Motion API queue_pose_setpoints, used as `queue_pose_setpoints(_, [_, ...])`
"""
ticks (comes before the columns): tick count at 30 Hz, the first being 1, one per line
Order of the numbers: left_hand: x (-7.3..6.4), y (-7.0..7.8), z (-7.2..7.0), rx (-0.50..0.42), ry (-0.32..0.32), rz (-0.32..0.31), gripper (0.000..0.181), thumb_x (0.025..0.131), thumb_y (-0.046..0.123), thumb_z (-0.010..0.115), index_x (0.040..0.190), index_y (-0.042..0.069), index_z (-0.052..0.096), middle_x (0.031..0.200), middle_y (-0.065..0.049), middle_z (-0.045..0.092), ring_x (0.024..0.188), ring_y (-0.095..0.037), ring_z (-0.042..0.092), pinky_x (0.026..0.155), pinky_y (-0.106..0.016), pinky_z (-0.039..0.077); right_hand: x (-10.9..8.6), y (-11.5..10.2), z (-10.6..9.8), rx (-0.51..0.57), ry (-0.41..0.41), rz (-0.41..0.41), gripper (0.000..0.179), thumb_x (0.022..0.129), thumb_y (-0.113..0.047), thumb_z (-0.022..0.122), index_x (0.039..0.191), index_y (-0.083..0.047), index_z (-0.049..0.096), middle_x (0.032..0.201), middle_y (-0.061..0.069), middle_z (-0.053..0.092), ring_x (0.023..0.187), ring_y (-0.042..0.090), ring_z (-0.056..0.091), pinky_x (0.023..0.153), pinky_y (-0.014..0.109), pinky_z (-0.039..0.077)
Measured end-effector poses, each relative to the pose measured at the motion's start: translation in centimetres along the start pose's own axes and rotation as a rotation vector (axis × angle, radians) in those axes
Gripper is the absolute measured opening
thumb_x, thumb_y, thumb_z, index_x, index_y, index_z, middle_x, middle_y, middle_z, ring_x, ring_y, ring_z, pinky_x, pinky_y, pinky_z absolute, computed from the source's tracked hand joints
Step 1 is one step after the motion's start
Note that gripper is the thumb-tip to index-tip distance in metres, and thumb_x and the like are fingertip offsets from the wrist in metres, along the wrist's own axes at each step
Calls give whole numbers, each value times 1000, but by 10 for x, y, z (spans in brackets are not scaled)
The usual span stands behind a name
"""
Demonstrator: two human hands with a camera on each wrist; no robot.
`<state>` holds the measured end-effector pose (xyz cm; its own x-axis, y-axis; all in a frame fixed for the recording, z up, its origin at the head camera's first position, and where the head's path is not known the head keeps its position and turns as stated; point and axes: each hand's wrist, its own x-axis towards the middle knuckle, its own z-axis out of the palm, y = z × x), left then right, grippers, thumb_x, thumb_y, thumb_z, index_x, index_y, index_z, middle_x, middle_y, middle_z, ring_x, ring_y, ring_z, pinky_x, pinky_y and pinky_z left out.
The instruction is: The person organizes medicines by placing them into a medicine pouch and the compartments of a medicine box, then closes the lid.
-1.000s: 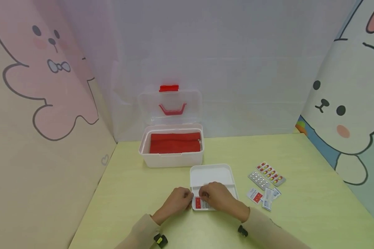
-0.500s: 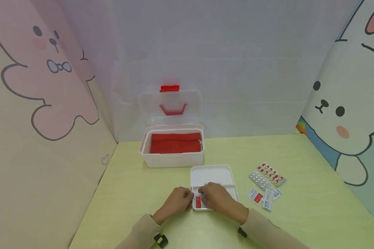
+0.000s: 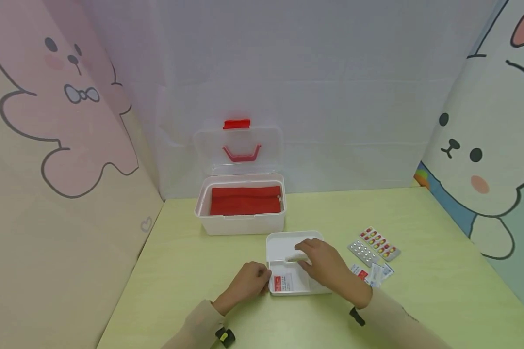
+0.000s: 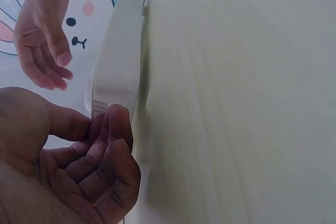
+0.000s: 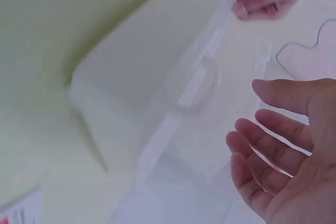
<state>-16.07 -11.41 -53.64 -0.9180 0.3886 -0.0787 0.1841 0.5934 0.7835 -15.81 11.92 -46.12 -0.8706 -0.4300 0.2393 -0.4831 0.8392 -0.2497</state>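
A white plastic pill case (image 3: pixel 289 237) lies unfolded on the table, its lid side laid back. In its front left compartment is a small red-and-white sachet (image 3: pixel 283 283). My left hand (image 3: pixel 246 283) stays at the case's left edge; in the left wrist view the curled fingers (image 4: pixel 119 129) and thumb pinch its corner. Over the right half of the case is my right hand (image 3: pixel 325 261), fingers parted and relaxed. Nothing is between its fingers (image 5: pixel 257 142) in the right wrist view. It hides part of the case's right side.
Right of the case lie a red-and-yellow capsule blister pack (image 3: pixel 380 243), a silver tablet blister (image 3: pixel 362 252) and several small sachets (image 3: pixel 375 274). Behind stands an open white box (image 3: pixel 240 224) with a red pouch (image 3: pixel 245 200) inside and a clear raised lid (image 3: pixel 240 140).
My right hand has lifted from the front compartment and moved right and back, its fingers spreading, so the sachet now shows fully. My left hand has stayed in place.
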Motion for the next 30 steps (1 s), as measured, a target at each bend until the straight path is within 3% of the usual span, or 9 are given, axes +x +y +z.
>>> queue_pose_setpoints(12, [0, 2, -2, 13, -6, -20, 30, 99, 19, 53, 72, 13, 64, 58, 6, 58, 51, -6, 50, 46, -22, 40, -18, 62, -27, -65, 79, 13, 60, 72, -30, 86, 121, -4, 62, 125, 13, 63, 112, 34, 62, 85, 47, 54])
queue_pose_setpoints(18, [2, 1, -1, 33, 11, -9, 33, 99, 17, 52, 68, 13, 61, 56, 7, 56, 49, -4, 48, 45, -21, 38, -31, 80, -41, -40, 6, 104, 71, 72, -34, 86, 128, -1, 58, 131, 18, 59, 117, 40, 58, 93, 54, 49])
queue_pose_setpoints(30, [1, -1, 0, 30, 19, -1, 32, 98, 17, 53, 67, 13, 60, 56, 8, 55, 48, -4, 48, 44, -21, 38, -55, 103, -39, -107, -120, 299, 67, 72, -43, 83, 117, 2, 63, 121, 26, 62, 109, 46, 59, 84, 63, 47])
